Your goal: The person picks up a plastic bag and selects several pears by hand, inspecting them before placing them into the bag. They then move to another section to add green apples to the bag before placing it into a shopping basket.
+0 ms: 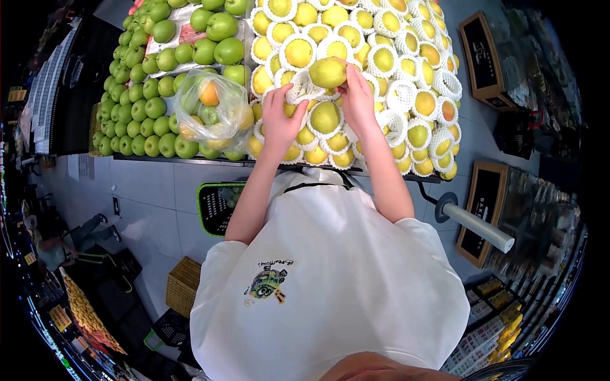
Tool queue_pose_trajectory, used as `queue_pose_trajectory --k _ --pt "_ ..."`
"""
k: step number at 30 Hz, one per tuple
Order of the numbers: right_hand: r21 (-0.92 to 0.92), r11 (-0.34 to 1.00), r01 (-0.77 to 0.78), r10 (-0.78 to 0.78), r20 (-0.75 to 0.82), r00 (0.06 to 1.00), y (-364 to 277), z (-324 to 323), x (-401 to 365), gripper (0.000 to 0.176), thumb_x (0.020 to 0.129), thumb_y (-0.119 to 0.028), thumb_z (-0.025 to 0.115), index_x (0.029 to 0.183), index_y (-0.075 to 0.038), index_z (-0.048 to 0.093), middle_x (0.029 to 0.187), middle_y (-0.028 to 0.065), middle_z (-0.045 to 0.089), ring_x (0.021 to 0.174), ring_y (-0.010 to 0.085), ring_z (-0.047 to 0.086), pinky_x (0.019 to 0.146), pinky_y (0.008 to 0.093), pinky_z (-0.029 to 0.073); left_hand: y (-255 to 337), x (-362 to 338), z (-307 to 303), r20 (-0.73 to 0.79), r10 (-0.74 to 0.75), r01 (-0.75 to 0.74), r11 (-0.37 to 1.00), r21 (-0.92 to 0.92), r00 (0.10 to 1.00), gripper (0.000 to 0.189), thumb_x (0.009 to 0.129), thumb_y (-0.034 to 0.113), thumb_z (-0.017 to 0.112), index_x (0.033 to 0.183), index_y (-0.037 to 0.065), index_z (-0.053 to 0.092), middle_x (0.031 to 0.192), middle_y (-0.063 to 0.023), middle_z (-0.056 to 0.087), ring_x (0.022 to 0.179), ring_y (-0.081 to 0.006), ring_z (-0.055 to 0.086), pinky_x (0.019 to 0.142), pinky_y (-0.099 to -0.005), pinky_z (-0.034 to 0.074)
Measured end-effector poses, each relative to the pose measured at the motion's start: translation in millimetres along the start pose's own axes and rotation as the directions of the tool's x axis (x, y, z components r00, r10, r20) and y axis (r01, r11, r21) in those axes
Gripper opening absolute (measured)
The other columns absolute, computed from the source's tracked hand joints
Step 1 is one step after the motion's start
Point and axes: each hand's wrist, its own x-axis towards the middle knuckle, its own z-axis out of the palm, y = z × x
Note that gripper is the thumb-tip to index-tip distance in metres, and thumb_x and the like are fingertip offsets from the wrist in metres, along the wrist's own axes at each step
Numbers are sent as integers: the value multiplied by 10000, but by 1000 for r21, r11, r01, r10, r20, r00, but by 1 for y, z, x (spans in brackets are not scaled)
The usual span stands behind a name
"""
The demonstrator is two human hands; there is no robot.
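My right hand [359,101] grips a yellow-green pear [328,73] from its right side, held above the pile. The pear is bare, with no foam on it. Close below and to its left, my left hand [281,120] has its thumb and fingers curved round a white foam net [302,87]. Many yellow pears [325,117] in white foam nets lie under and around both hands. Left of my left hand, a clear plastic bag [213,113] with several fruits in it, one of them orange, rests on green apples.
Green apples [154,107] fill the left part of the stand. A black basket with a green rim [215,209] is below its front edge. At right a roll of bags [480,228] sticks out from the stand. Another person [89,235] is at far left.
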Motion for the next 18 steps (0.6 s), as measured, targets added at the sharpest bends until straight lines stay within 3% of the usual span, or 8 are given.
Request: queue_pose_trajectory --k 1,3,5,6,8,12,14,18 --pt "353 920 -169 186 -13 983 -2 -4 0 417 1118 -311 449 1359 8 567 1131 65 700 982 173 637 866 312 488 0 1 -1 7 2 -2 1000 1 1000 472 825 193 851 1224 42 651 1106 -122 636 1014 -278 622 889 -377 516" --pt "449 853 -265 269 56 961 -8 -12 -5 460 1126 -341 407 1389 20 514 1211 143 687 1028 209 645 898 336 505 0 2 -3 16 2 -2 1000 0 1000 469 824 192 852 1221 41 652 1094 -119 636 1013 -276 619 888 -377 514" --pt "659 606 -445 248 374 893 -12 -18 -14 524 1128 -384 348 1431 24 477 1379 200 601 1104 263 628 954 378 508 3 2 -6 61 17 -19 999 39 998 521 822 192 854 1264 39 623 1149 -132 614 1010 -285 613 888 -384 514" --pt "661 606 -442 248 370 895 -15 -17 -20 524 1128 -384 348 1431 24 477 1379 200 601 1104 263 628 954 378 508 6 3 -7 64 18 -20 999 37 998 521 822 192 854 1264 39 623 1149 -132 614 1010 -285 613 888 -384 514" --pt "753 421 -506 263 432 863 -21 -12 -31 551 1130 -406 314 1457 16 450 1393 234 580 1117 300 623 980 407 508 13 4 -11 19 77 -78 994 72 997 599 819 198 857 1321 33 576 1225 -154 578 998 -305 614 890 -399 515" --pt "763 318 -563 243 509 826 -29 -2 -48 532 1132 -402 317 1517 -44 401 1408 238 566 1188 338 621 985 482 526 27 0 -23 -5 69 -68 994 84 998 576 877 177 805 1364 31 535 1285 -154 542 1069 -292 607 905 -389 518" --pt "733 434 -523 175 501 848 -28 1 -55 540 1135 -402 304 1523 -38 390 1429 237 550 1221 357 613 989 497 539 34 -4 -32 84 -96 111 974 -197 992 464 965 186 708 1363 22 533 1328 -141 535 1167 -258 580 932 -371 517" --pt "564 746 -354 137 390 911 -35 25 -73 490 1128 -314 390 1542 -53 370 1456 190 534 1264 377 607 1010 525 554 46 -15 -52 161 -105 164 894 -416 981 507 962 186 697 1398 10 508 1325 -152 537 1126 -245 603 905 -360 512"
